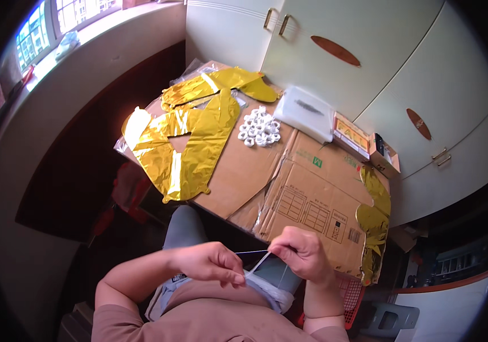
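Over my lap, a thin white string point(260, 263) runs taut between my two hands. My left hand point(212, 263) is closed, its thumb and fingertips pinching the lower end. My right hand point(302, 251) pinches the upper end between thumb and curled forefinger; a second thin strand leads from there back to my left hand. On the cardboard ahead lies a flat gold foil balloon point(201, 131) with a hole in its middle. Another gold foil piece point(198, 85) is behind it. To their right sits a cluster of small white rings or rolls point(259, 126).
Flattened cardboard point(289, 176) covers the table. At its back stand a translucent white plastic pack point(305, 111) and small boxes point(352, 135). More gold foil point(374, 222) hangs along the right edge. Below right are a red basket point(351, 296) and a grey stool point(392, 319). Cabinets point(335, 34) close off the back.
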Tool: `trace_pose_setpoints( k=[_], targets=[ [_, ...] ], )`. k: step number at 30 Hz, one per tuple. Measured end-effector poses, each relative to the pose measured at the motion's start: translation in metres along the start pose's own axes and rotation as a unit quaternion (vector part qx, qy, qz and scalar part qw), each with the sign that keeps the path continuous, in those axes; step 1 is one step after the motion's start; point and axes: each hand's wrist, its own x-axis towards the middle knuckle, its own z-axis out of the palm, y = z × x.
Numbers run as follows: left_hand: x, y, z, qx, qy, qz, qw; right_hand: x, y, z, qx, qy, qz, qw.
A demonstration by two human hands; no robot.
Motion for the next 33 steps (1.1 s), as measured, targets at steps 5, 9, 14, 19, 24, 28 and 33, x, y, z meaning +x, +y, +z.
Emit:
trace_pose_setpoints(
  k=[5,9,14,19,24,28,33],
  targets=[
    [0.028,0.016,-0.007,-0.023,0.391,0.213,0.895,-0.010,0.038,0.063,0.043,0.047,-0.038,0.997],
    [0.028,-0.024,-0.001,0.318,0.243,0.253,0.881,-0.006,0.001,0.029,-0.002,0.081,-0.110,0.991],
    [0.018,0.013,0.014,-0.128,0.215,0.102,0.963,0.003,0.044,0.040,0.042,0.071,-0.029,0.996],
    [0.032,-0.006,-0.006,0.295,0.251,0.240,0.890,0.001,0.012,0.022,0.027,0.085,-0.114,0.990],
    [0.035,0.027,-0.004,-0.092,0.261,0.169,0.946,0.011,0.042,0.030,0.061,0.001,-0.066,0.996],
    [0.037,0.006,-0.010,0.168,0.260,0.160,0.937,0.008,0.015,0.007,0.039,0.065,-0.087,0.993],
    [0.030,0.038,-0.014,-0.167,0.173,0.143,0.960,0.012,0.012,0.020,0.074,-0.065,-0.053,0.994]
  ],
)
